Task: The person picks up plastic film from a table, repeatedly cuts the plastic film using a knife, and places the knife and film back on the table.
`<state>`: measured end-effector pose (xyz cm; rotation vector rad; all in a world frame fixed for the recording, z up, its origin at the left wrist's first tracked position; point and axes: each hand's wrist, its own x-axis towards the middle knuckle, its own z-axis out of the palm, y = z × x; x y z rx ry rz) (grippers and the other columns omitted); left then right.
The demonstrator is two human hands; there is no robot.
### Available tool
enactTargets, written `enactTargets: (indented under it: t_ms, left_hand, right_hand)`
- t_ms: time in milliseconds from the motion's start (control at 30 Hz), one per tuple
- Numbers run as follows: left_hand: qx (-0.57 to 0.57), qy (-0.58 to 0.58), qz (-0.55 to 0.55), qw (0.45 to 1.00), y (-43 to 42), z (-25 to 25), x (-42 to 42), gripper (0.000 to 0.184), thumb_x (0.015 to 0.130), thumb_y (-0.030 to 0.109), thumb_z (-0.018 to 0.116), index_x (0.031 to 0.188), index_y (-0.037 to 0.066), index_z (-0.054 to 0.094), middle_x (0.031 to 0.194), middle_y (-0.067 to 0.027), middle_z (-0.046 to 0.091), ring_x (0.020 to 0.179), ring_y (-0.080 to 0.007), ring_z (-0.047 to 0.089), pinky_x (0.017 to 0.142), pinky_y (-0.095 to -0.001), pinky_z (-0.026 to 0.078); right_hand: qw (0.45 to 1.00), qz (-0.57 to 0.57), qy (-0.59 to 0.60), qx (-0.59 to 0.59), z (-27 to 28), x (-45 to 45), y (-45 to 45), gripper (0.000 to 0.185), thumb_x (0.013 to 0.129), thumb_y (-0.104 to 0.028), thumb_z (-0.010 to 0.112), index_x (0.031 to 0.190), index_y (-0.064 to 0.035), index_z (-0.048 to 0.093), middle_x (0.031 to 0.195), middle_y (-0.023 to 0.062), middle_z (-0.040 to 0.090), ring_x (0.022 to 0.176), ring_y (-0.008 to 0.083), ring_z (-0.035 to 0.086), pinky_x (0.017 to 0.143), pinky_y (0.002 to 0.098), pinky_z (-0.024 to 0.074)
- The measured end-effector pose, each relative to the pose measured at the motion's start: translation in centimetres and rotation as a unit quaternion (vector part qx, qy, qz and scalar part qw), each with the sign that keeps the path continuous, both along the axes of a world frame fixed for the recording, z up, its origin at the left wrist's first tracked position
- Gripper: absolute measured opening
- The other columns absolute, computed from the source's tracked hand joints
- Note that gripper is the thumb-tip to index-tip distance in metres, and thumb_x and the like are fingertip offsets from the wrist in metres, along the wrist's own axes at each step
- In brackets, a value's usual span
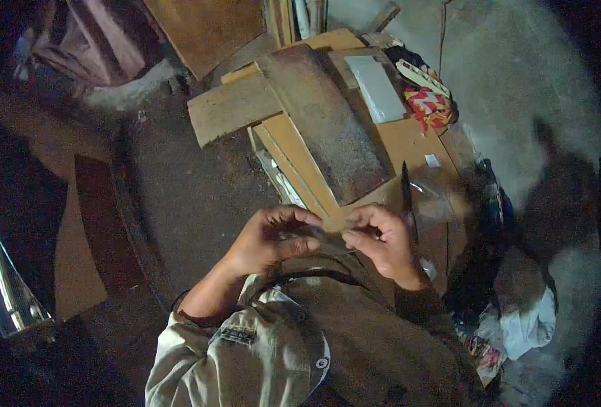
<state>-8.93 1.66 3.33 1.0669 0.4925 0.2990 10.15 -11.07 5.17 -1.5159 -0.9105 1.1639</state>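
In front of my body, my right hand (pixel 385 244) pinches a small, flat tan piece (pixel 333 221) between thumb and fingers. What it is made of is blurred. My left hand (pixel 270 237) is on the other side of it, with the index fingertip at its left edge. The left thumb stands apart from the fingers, so that hand is open. Just beyond the piece lies a long tan strip (pixel 297 163), with a dark, worn board (pixel 327 122) beside it.
A shorter board (pixel 236 107) crosses the far left end of the boards. To the right are a pale rectangular panel (pixel 376 89), a power strip (pixel 422 76), a red and yellow patterned cloth (pixel 429 108) and a black pen-like stick (pixel 407 193). White plastic bags (pixel 529 325) lie at lower right.
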Motion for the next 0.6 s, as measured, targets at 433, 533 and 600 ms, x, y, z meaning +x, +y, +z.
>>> enactTargets:
  t_ms: [433,533,600]
  left_hand:
    - [-0.013,0.09,0.1,0.991,-3.6,-2.9,2.1,0.008,0.085,0.007,0.06,0.088,0.0,0.064,0.077,-0.0027,0.063,0.071,-0.01,0.057,0.067,-0.0248,0.046]
    - [0.061,0.092,0.12,0.987,-3.2,-4.0,1.5,0.009,0.083,0.011,0.064,0.08,0.002,0.063,0.074,-0.0008,0.062,0.067,-0.0082,0.055,0.063,-0.0231,0.044]
    - [0.048,0.11,0.113,0.986,-2.9,-3.7,1.2,0.009,0.083,0.01,0.064,0.079,0.003,0.062,0.073,-0.0006,0.062,0.067,-0.0078,0.054,0.063,-0.023,0.043]
  right_hand:
    - [0.999,-0.038,-0.033,0.007,-4.2,-1.8,-1.1,0.015,0.086,-0.012,0.06,0.09,0.0015,0.059,0.082,0.0059,0.063,0.077,0.0092,0.058,0.07,0.0247,0.0468]
    - [0.998,-0.068,-0.012,0.011,-4.2,-2.3,-0.8,0.016,0.086,-0.013,0.06,0.089,0.0021,0.059,0.076,0.004,0.06,0.072,0.0075,0.055,0.065,0.0239,0.0452]
    - [0.997,-0.069,-0.021,0.015,-4.2,-2.3,-0.8,0.015,0.086,-0.012,0.061,0.089,0.0024,0.058,0.074,0.0024,0.058,0.071,0.0061,0.053,0.063,0.023,0.0443]
